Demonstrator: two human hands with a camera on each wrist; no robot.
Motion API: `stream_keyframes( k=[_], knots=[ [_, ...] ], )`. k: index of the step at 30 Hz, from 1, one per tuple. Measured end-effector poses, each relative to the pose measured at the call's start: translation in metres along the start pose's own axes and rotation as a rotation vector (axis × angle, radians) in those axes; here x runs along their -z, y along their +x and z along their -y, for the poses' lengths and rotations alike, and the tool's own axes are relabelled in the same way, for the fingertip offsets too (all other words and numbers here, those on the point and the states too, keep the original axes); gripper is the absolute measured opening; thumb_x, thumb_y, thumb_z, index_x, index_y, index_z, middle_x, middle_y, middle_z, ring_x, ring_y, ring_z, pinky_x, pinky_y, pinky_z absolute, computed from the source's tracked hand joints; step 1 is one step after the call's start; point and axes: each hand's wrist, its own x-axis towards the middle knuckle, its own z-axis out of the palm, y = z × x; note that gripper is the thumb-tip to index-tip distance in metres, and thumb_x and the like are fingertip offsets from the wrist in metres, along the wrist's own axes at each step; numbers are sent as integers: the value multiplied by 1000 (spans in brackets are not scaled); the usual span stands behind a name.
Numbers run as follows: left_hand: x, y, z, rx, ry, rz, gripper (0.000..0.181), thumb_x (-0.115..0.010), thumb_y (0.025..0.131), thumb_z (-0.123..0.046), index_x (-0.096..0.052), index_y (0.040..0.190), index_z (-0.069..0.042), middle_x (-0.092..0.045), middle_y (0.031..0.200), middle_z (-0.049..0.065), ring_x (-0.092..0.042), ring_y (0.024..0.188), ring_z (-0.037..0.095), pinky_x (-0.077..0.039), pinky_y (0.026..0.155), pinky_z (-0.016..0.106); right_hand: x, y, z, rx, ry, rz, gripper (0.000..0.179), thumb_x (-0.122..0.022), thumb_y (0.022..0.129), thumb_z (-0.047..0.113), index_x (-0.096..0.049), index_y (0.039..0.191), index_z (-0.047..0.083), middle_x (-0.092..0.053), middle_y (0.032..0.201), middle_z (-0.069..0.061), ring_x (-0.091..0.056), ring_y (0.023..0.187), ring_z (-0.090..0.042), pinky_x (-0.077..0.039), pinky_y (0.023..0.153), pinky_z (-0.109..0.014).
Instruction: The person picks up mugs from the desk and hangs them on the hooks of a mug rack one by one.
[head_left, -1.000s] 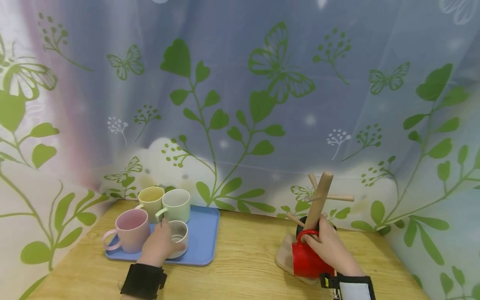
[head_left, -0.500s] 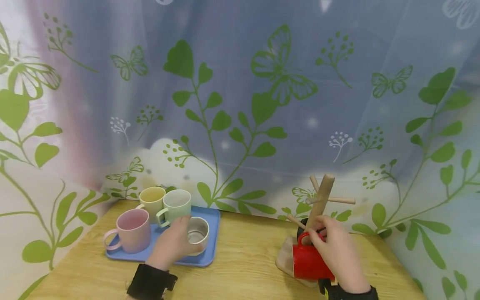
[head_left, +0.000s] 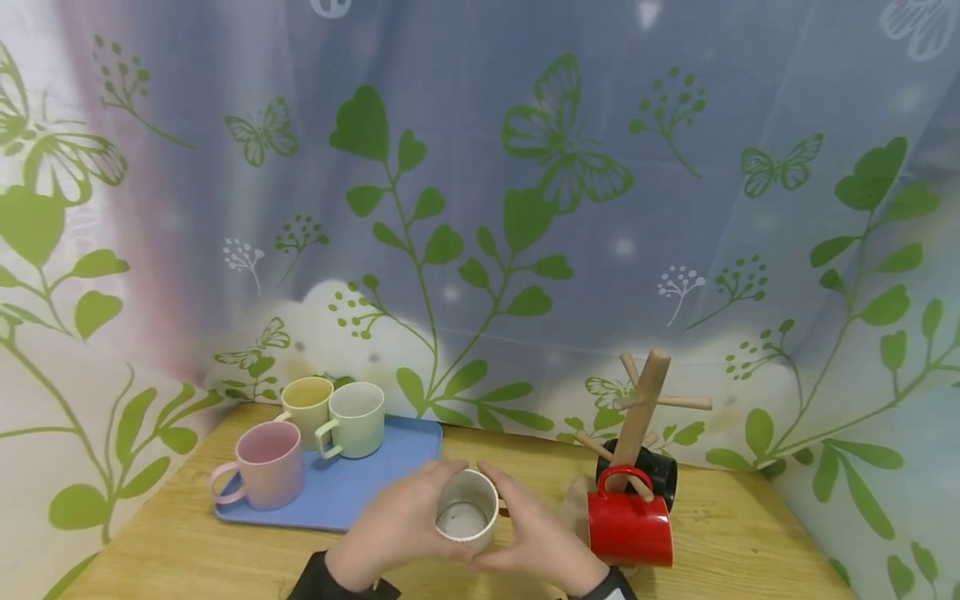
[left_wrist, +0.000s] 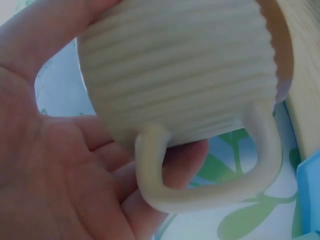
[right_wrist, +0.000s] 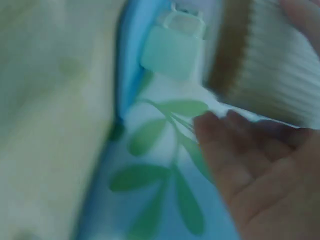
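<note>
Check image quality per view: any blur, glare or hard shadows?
Right wrist: blurriest, with the ribbed mug smeared and the pale green mug soft; left wrist: ribs and left-hand creases legible, upper-left corner very bright; head: red mug and wooden stand outlines clear, lighting fairly even, no hard shadows evident.

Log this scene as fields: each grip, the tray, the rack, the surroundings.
Left grip: curled around a white ribbed mug with a brown base band
Right grip: at the mug's other side; contact unclear
Laid out: blue rectangular tray bearing pink mug, yellow mug, pale-green mug
Hung: glossy red mug, by its handle, on a wooden peg rack
Partly hidden: black mug, behind the red one
Surroundings: wood-grain table, curtain with green leaf print
</note>
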Motion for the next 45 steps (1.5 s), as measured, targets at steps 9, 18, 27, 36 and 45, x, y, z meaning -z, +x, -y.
stream_keyframes(
  k=[9,18,27,36,45],
  knots=[
    [0,-2,0,-102,105,-64,94,-88,51,-35,-50,131,-3,-61,121,9,-61,97,22,-56,74,43,-41,9,-9,45,187,-256,91,-85,64,20,-37,141,13,-54,133,-11,-56,111,-26,-57,81,-40],
    [9,7,5,-196,73,-161,97,-83,66,-24,-32,148,-10,-47,144,14,-42,130,30,-41,103,54,-60,19,-3,-292,517,-642,79,-82,69,14,-36,133,7,-50,127,-15,-52,111,-27,-52,87,-43],
    [19,3,27,5,23,-27,63,-66,86,-27,-44,141,-5,-48,143,16,-40,131,32,-40,103,55,-51,33,-5,-482,935,-1116,71,-75,79,19,-31,131,1,-49,121,-12,-55,103,-16,-50,80,-19],
    [-20,1,72,188,14,196,67,-60,89,-38,-45,137,5,-41,144,27,-31,133,44,-29,108,61,-48,33,-14,-444,1154,-1210,47,-72,83,15,-42,119,10,-58,101,5,-60,89,-8,-55,70,-17],
    [-40,-5,82,395,25,394,73,-64,85,-36,-42,134,13,-33,144,36,-26,131,54,-24,108,65,-43,31,-18,-412,1162,-1282,53,-71,83,15,-40,125,21,-54,110,5,-55,97,-10,-50,76,-20]
  ],
)
